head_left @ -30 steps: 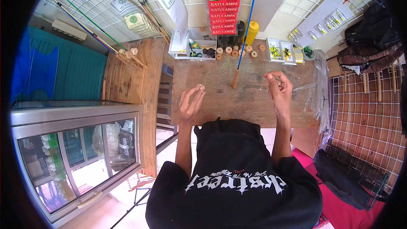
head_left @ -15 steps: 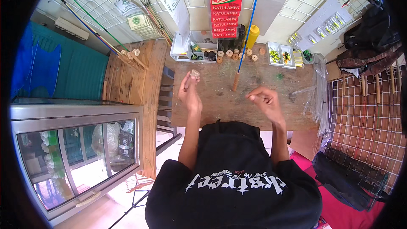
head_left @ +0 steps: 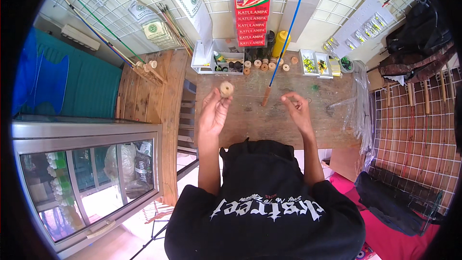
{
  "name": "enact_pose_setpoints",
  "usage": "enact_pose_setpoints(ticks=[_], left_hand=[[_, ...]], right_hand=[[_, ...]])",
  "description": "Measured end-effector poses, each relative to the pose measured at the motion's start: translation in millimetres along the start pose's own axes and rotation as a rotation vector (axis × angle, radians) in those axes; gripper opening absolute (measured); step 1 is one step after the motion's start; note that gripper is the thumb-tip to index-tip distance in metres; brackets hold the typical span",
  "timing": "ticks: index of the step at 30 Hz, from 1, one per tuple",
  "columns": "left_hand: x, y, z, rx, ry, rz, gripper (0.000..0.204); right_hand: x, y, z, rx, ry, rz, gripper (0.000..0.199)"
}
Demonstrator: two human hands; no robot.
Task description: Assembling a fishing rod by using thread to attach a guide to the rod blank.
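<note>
Above the wooden table (head_left: 240, 127), my left hand (head_left: 212, 117) grips a small wooden spool (head_left: 226, 89) at its fingertips, with the round end and its centre hole facing up. Off to the right, my right hand (head_left: 299, 112) is raised with thumb and forefinger pinched together. Whatever is in that pinch, perhaps a thin line, is too fine to make out. Between the hands stands a blue fishing rod (head_left: 284, 38), its brown handle (head_left: 266, 96) low on the table and its shaft leaning against the back. Neither hand touches it.
Several wooden spools (head_left: 264, 67) line the table's back, beside a white organiser box (head_left: 204, 62) and a yellow bottle (head_left: 281, 44). White trays (head_left: 315, 63) with small lures sit back right. Clear plastic sheeting (head_left: 362, 101) drapes the right edge. A glass cabinet (head_left: 86, 132) stands at left.
My left hand has moved slightly right and turned, tipping the spool's round end into view. My right hand has risen a little, still pinched.
</note>
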State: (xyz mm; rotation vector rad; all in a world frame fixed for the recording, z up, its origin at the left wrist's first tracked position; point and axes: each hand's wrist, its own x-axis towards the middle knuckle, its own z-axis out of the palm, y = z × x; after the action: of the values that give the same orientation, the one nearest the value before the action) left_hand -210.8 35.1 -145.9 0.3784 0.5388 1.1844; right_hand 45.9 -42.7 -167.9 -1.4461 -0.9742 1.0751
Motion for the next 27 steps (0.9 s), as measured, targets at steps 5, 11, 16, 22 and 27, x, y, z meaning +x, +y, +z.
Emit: enact_pose_setpoints(ticks=[5, 11, 16, 22, 27], left_hand=[[-22.0, 8.6, 14.3, 0.377, -0.384, -0.144, 0.032], [-25.1, -8.3, 38.2, 1.545, -0.225, 0.066, 0.03], [-8.6, -29.6, 31.5, 1.601, -0.076, 0.279, 0.029], [26.2, -52.2, -9.8, 0.775, 0.132, 0.221, 0.027], [45.1, -58.7, -1.9, 0.14, 0.242, 0.302, 0.029]], right_hand=[[28.4, -8.2, -9.7, -0.081, 0.163, -0.126, 0.011], [36.9, -45.0, 0.5, -0.171, 0.139, -0.231, 0.011], [25.4, -58.3, 17.4, -0.292, 0.06, -0.346, 0.01], [3.7, -73.7, 21.7, -0.218, 0.041, -0.305, 0.011], [4.3, -64.9, 15.5, 0.047, 0.233, -0.215, 0.012]])
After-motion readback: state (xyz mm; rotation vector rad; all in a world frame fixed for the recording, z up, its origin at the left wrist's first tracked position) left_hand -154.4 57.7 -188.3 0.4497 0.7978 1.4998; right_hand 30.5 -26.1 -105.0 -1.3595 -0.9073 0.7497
